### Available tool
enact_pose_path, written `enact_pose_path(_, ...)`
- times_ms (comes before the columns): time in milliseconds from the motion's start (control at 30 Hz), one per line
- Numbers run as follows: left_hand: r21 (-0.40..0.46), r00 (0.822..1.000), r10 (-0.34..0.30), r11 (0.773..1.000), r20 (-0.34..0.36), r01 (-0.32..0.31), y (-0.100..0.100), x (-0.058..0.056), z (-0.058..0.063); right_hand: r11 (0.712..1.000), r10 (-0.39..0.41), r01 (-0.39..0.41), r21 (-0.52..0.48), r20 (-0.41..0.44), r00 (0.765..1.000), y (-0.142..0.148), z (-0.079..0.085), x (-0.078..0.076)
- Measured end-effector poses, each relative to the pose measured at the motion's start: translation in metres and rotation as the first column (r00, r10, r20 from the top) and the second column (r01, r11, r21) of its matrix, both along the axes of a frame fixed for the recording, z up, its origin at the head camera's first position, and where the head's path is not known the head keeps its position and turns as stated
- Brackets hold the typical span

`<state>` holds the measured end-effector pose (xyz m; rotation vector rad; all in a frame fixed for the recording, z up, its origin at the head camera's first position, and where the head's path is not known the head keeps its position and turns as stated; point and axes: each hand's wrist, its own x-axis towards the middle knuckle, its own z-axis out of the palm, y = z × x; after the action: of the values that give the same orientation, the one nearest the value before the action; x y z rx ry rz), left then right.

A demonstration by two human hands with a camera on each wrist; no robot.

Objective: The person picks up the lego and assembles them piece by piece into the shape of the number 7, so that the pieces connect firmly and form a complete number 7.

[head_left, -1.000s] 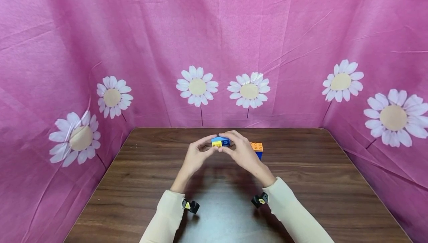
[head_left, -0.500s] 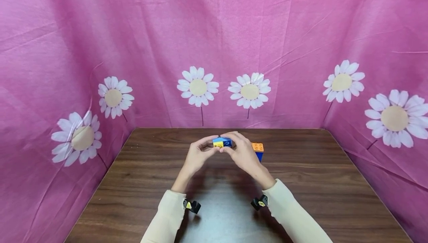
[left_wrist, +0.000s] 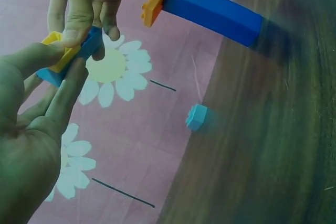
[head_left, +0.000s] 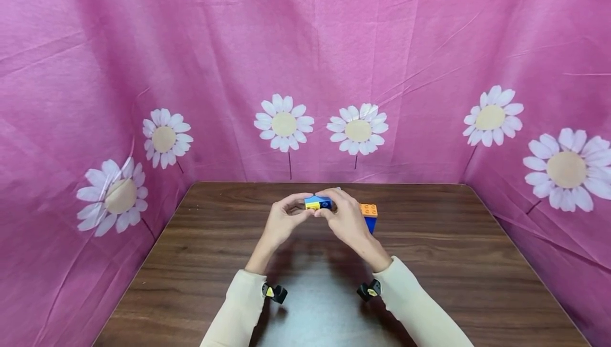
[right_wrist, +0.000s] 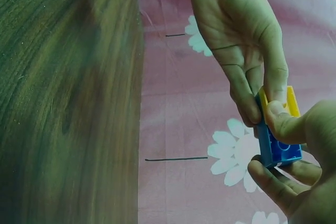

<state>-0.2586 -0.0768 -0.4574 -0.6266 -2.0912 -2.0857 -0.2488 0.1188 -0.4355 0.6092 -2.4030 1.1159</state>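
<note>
Between both hands, over the far half of the table, is a small block of joined toy bricks. A light blue brick [head_left: 315,198] lies along one side, with a yellow brick [right_wrist: 292,99] and a dark blue brick [right_wrist: 286,153] attached side by side. The dark blue brick's hollow underside faces the person. My left hand [head_left: 280,224] pinches the yellow end, thumb over the yellow brick and fingers behind the light blue one. At the dark blue end, my right hand [head_left: 348,220] grips with thumb and fingers. The thumbs nearly meet, covering part of the yellow brick.
Just right of the right hand stands a tall blue block tower [left_wrist: 212,13] with an orange studded brick [head_left: 369,209] on top. A small light blue brick [left_wrist: 197,117] sits near the table's far edge. Pink flowered cloth [head_left: 305,44] surrounds the wooden table [head_left: 191,262].
Both hands keep hold of the bricks, which have shifted very slightly right in the head view. A pale edge of something now shows behind the right hand's fingers.
</note>
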Motion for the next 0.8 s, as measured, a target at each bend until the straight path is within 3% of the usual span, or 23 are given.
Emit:
enact_pose_path(233, 0.004, 0.999, -0.033, 0.999, -0.002, 0.033, 0.002, 0.001, -0.003, 1.0, 0.007, -0.007, 0.011, 0.019, 1.0, 0.002, 0.0, 0.002)
enact_pose_path(367, 0.049, 0.999, -0.052, 0.997, 0.005, 0.052, 0.007, 0.003, 0.0, 1.0, 0.014, -0.015, -0.015, -0.002, 1.0, 0.004, 0.001, 0.001)
enact_pose_path(467, 0.093, 0.998, -0.04, 0.995, 0.038, 0.036, 0.014, 0.004, 0.003, 1.0, 0.019, -0.019, -0.009, -0.044, 0.999, 0.005, 0.003, 0.001)
enact_pose_path(600, 0.085, 0.994, -0.023, 0.996, 0.109, 0.014, 0.02, 0.006, 0.01, 0.999, 0.036, -0.033, 0.02, -0.156, 0.987, 0.004, 0.004, 0.002)
enact_pose_path(700, 0.077, 0.987, -0.062, 0.996, 0.149, 0.051, 0.022, 0.007, 0.014, 0.999, 0.042, -0.038, 0.023, -0.228, 0.973, 0.005, 0.004, 0.002)
enact_pose_path(800, 0.087, 0.983, -0.085, 0.994, 0.161, 0.072, 0.025, 0.008, 0.016, 0.998, 0.06, -0.056, 0.026, -0.248, 0.967, 0.008, 0.005, 0.001)
